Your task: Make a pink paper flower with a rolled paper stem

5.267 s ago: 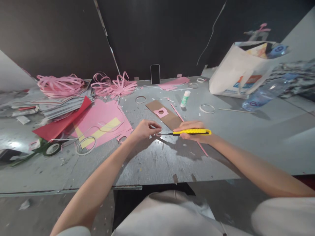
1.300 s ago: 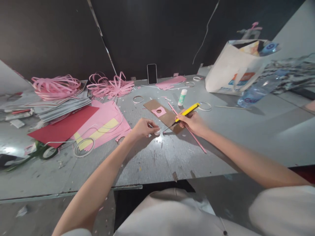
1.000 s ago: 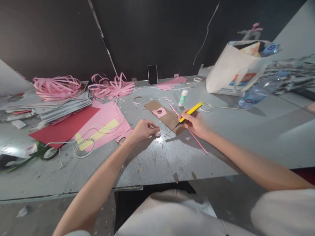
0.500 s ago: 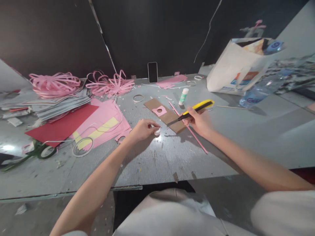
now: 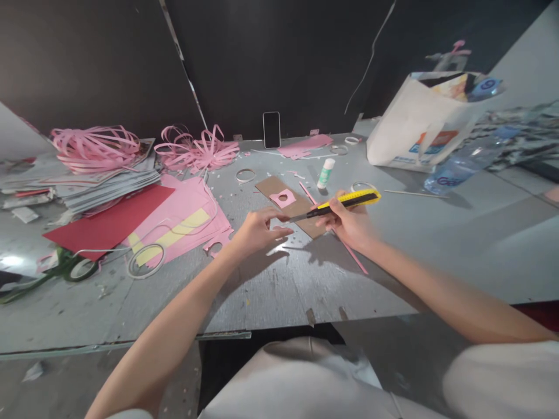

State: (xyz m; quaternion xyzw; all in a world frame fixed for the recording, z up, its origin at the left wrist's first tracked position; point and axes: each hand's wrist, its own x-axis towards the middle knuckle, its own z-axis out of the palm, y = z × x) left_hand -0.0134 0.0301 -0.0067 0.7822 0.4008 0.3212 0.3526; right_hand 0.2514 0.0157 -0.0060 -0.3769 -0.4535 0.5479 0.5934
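My right hand [image 5: 349, 224] is closed around a yellow and black utility knife [image 5: 353, 199], its blade pointing left. The blade tip lies by the fingers of my left hand [image 5: 259, 231], whose thumb and fingers are apart above the table. A small pinkish bit [image 5: 279, 227] shows between those fingers; whether they touch it is unclear. Behind the hands lies a brown cardboard strip [image 5: 267, 185] bearing a pink paper piece with a hole [image 5: 288, 199]. A thin pink strip [image 5: 356, 261] runs beneath my right hand.
A glue stick [image 5: 325, 174] stands behind the cardboard. Pink and red sheets [image 5: 114, 224], green scissors [image 5: 65, 265] and pink paper-strip bundles [image 5: 96, 148] are left. A phone [image 5: 271, 130] leans at the back. A white bag [image 5: 397, 125] and plastic bottle [image 5: 471, 160] are right.
The fingers of my left hand have spread apart; the white round thing they had is no longer visible. The knife has moved slightly left, its blade now at my left fingertips.
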